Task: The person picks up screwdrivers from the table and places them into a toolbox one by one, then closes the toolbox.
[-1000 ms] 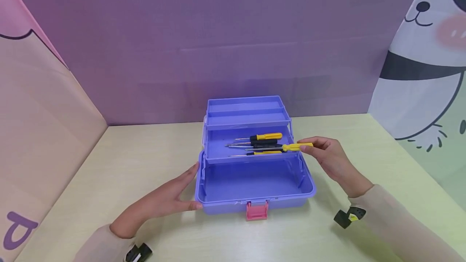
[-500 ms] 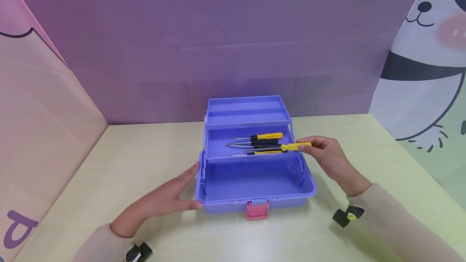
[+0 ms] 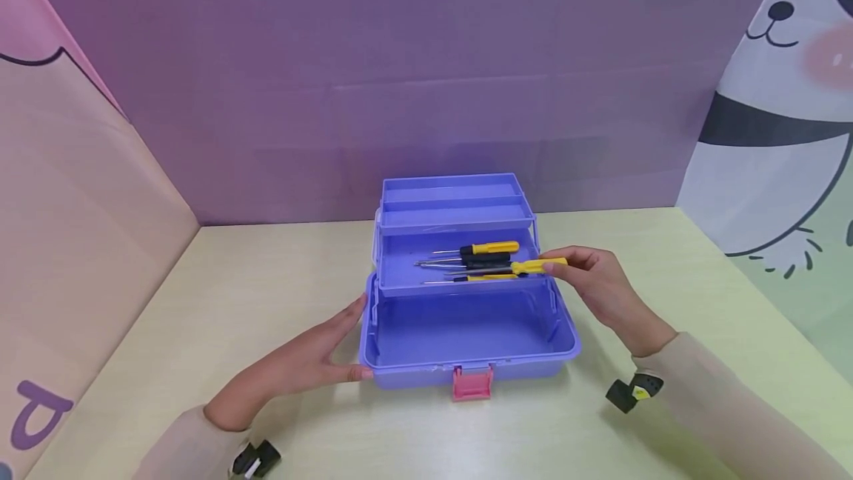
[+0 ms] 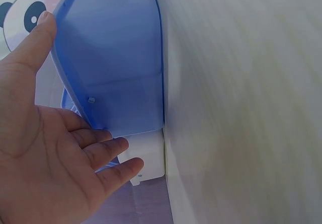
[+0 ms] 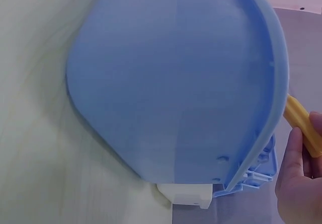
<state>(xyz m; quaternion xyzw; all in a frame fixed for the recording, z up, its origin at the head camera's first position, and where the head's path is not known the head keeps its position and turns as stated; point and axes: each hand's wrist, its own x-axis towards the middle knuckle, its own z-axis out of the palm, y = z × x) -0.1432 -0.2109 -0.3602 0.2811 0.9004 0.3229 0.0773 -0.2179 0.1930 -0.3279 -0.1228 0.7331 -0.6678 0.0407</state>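
A purple-blue toolbox (image 3: 466, 374) stands unfolded on the table, its pink latch (image 3: 472, 384) hanging at the front. My right hand (image 3: 593, 284) pinches the yellow handle of a screwdriver (image 3: 529, 267) over the lower tray (image 3: 400, 258), its shaft pointing left. In the right wrist view the yellow handle (image 5: 304, 126) shows between thumb and fingers. Several yellow and black screwdrivers (image 3: 493, 248) lie in that tray. My left hand (image 3: 300, 361) rests against the box's left side, fingers spread; in the left wrist view its fingertips (image 4: 118, 144) are right at the box wall (image 4: 110, 58).
An upper divided tray (image 3: 456, 202) rises behind the lower one. The pale wooden table (image 3: 280, 265) spreads around the box. A purple backdrop (image 3: 426, 80) closes off the rear, with printed panels at left and right.
My right hand has shifted slightly left, carrying the screwdriver a little further over the tray. My left hand keeps its place at the box.
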